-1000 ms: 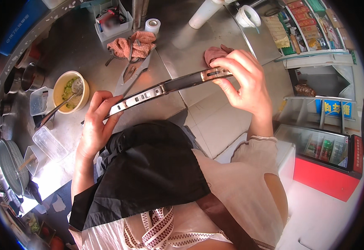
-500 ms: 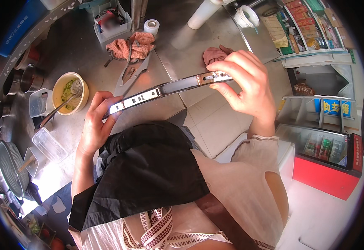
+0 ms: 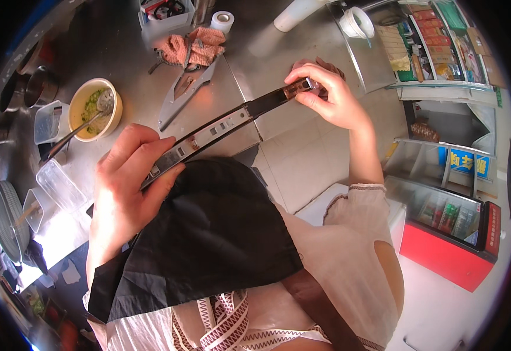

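Note:
A long, narrow metal drawer slide [image 3: 223, 124] with slots along it is held up in front of my black apron, slanting from lower left to upper right. My left hand [image 3: 128, 178] is closed round its lower end, the thumb below and the fingers above. At the upper end, which looks brown and rusty, my right hand [image 3: 331, 100] pinches it between thumb and fingers. Just beyond the slide, a grey V-shaped tool [image 3: 186, 100] lies on the steel worktop [image 3: 249, 58]. Behind the right fingers, a dull red cloth [image 3: 325, 65] is partly hidden.
An orange cloth [image 3: 196, 48], a white roll [image 3: 222, 21] and a clear bin [image 3: 168, 22] sit farther back. To the left are a cream bowl [image 3: 117, 120] with a spoon and green food, and clear plastic tubs [image 3: 62, 184]. A red display freezer [image 3: 442, 254] stands at right.
The drawer slide has tilted more steeply, its right end raised and its left end lowered. My left hand looks larger and lower; the view has shifted slightly.

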`<state>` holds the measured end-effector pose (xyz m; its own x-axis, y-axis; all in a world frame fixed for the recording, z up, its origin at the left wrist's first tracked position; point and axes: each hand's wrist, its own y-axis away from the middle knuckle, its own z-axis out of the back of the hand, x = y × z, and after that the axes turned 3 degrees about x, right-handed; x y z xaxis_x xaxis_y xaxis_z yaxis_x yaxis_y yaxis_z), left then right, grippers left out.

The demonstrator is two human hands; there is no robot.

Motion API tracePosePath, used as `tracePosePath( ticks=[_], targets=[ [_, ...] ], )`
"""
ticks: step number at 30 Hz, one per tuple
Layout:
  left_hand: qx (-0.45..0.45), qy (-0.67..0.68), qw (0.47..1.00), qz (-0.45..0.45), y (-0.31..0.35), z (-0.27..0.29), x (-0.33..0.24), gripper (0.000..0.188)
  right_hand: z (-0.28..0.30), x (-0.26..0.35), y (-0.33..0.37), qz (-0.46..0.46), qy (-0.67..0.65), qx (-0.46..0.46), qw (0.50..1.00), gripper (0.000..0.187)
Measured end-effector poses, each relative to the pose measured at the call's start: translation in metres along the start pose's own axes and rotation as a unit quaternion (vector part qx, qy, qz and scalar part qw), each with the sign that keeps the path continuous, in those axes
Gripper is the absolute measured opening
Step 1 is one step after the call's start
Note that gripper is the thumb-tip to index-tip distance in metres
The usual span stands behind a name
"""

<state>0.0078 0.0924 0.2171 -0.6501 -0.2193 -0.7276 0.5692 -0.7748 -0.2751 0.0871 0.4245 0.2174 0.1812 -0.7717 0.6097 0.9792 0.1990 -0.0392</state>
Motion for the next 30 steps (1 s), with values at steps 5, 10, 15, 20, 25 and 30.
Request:
tracePosePath(
  ticks=[5, 10, 15, 20, 25, 30],
  targets=[
    [0.001, -0.039, 0.999, -0.023, -0.008, 0.004, -0.013, 0.029, -0.012, -0.013, -0.001, -0.058, -0.104, 0.071, 0.99, 0.018],
    [0.049, -0.109, 0.991, -0.053, -0.02, 0.008, -0.021, 0.029, -0.023, -0.027, -0.01, -0.134, -0.247, 0.175, 0.944, 0.017],
    [0.054, -0.112, 0.99, -0.073, -0.027, 0.002, -0.015, 0.028, -0.04, -0.05, -0.023, -0.13, -0.24, 0.244, 0.931, 0.014],
    [0.072, -0.024, 0.997, 0.004, -0.026, -0.003, 0.01, 0.024, -0.035, -0.054, -0.021, -0.194, -0.275, 0.294, 0.895, 0.019],
    [0.062, -0.037, 0.997, 0.004, -0.023, -0.013, 0.032, 0.018, -0.011, -0.036, -0.021, -0.16, -0.274, 0.218, 0.923, 0.027],
    [0.066, -0.045, 0.997, 0.019, -0.029, -0.022, 0.035, 0.014, -0.003, 0.009, -0.034, -0.068, -0.132, 0.125, 0.981, 0.02]
  ],
)
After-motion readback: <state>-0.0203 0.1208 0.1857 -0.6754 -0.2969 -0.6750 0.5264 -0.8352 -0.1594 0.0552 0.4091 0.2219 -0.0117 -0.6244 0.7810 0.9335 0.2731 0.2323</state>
